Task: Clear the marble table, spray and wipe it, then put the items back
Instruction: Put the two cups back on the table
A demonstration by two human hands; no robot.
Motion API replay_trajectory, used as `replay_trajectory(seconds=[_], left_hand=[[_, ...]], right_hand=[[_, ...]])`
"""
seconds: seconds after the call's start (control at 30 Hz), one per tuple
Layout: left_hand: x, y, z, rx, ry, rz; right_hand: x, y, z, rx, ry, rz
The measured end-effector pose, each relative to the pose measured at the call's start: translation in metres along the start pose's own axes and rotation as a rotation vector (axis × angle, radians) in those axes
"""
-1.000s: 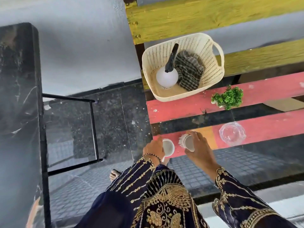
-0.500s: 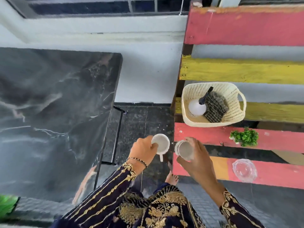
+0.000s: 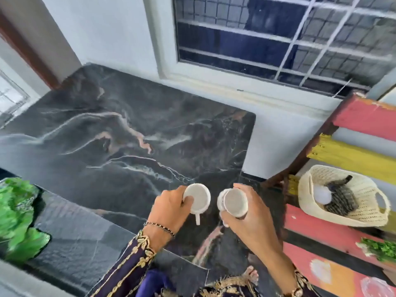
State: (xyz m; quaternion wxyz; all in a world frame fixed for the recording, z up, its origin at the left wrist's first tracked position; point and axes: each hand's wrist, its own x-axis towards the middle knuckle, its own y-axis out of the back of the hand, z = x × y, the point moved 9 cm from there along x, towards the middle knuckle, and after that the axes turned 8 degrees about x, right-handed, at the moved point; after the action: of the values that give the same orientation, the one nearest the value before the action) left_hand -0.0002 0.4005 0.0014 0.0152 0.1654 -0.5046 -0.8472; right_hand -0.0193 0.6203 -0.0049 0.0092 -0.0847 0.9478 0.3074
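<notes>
A white wall (image 3: 111, 28) runs along the far side. In it, far right, sits a window (image 3: 278, 39) with dark glass behind a white grille and a broad white frame. At the far left a brown door frame (image 3: 27, 50) slants up the wall. A dark marble table (image 3: 107, 136) with pale and pinkish veins stands against the wall below the window; its top has a soft sheen from even daylight. On the right is a slatted bench (image 3: 353, 159) painted red and yellow, with an orange patch on its near slat. The floor (image 3: 75, 243), near left, is dark grey tile. Blurred green leaves (image 3: 17, 211) fill the left edge.
</notes>
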Motion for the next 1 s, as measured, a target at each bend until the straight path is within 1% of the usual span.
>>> replay_trajectory(seconds=[0.1, 0.17, 0.27, 0.43, 0.6, 0.73, 1.0], left_hand=[[0.001, 0.034, -0.072, -0.001, 0.032, 0.019], [0.004, 0.051, -0.115, 0.010, 0.060, 0.000], [0.017, 0.087, -0.181, 0.026, 0.076, -0.001], [0.058, 0.133, -0.255, 0.053, 0.093, 0.003], [0.115, 0.157, -0.296, 0.177, 0.088, 0.040], [0.156, 0.167, -0.322, 0.195, 0.098, 0.048], [0.204, 0.183, -0.354, 0.171, 0.086, 0.033]], right_hand=[[0.004, -0.068, -0.048, 0.004, 0.001, -0.057], [0.007, -0.109, -0.070, 0.003, -0.015, -0.086], [0.017, -0.172, -0.111, 0.014, -0.040, -0.101], [0.042, -0.240, -0.158, 0.019, -0.084, -0.118], [0.079, -0.270, -0.181, -0.029, -0.111, -0.098], [0.109, -0.281, -0.179, -0.028, -0.174, -0.076], [0.150, -0.303, -0.180, -0.083, -0.214, -0.048]])
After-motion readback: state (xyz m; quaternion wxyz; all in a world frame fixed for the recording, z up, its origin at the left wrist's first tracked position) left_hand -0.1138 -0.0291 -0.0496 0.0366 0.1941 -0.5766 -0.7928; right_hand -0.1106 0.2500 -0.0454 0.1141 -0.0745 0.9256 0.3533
